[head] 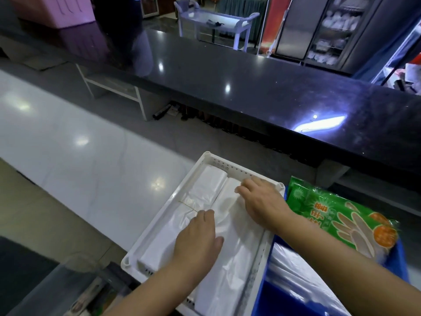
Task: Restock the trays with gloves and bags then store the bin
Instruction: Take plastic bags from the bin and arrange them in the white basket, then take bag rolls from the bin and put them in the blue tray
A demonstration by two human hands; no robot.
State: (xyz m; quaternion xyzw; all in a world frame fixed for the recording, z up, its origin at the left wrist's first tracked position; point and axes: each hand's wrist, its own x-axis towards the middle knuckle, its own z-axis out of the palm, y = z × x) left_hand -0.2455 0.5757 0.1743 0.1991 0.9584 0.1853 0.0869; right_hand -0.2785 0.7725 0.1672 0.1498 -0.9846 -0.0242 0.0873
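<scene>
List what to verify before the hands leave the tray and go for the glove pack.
1. Left bag bundle lies flat inside the white tray, band around it: ok.
2. Right bag bundle is inside the tray walls: ok, though its loose film is rumpled.
3. Hands grip nothing: ok. The left hand and the right hand rest flat on the bundles.
4. Glove pack is reachable: ok, it lies on top in the blue bin, right of the tray.
5. Room for gloves in this tray: not ok, the bundles fill almost its whole width.
</scene>
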